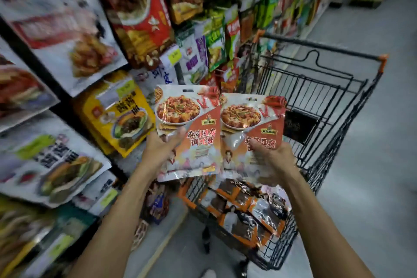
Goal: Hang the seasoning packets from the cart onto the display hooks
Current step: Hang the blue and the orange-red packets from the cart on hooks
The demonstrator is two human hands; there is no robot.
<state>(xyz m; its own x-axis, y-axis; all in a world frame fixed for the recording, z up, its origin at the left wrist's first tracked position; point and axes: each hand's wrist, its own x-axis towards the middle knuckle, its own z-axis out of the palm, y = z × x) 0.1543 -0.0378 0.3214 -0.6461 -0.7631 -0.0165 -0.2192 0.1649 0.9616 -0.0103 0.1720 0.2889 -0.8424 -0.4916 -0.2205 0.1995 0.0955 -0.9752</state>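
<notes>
Head camera looked down your two bare forearms, which reached forward over the near end of the shopping cart (327, 88). Below your wrists, more seasoning packets (250, 207) lay loose and overlapping in the cart's basket, and the black wire frame with orange corners stood open beyond them. Your left hand (161, 149) had its grip clamped on the lower left edge of one packet (189, 128), thumb pressed on its front. Your right hand (274, 160) was closed the same way on the second packet (252, 128), which overlapped the first along their inner edges. Both packets were held upright, facing you, orange and white, each showing a bowl of red tofu and a slot at the top. On your left, hanging packets (126, 110) crowded the display shelving, blurred, their hooks hidden behind them.
</notes>
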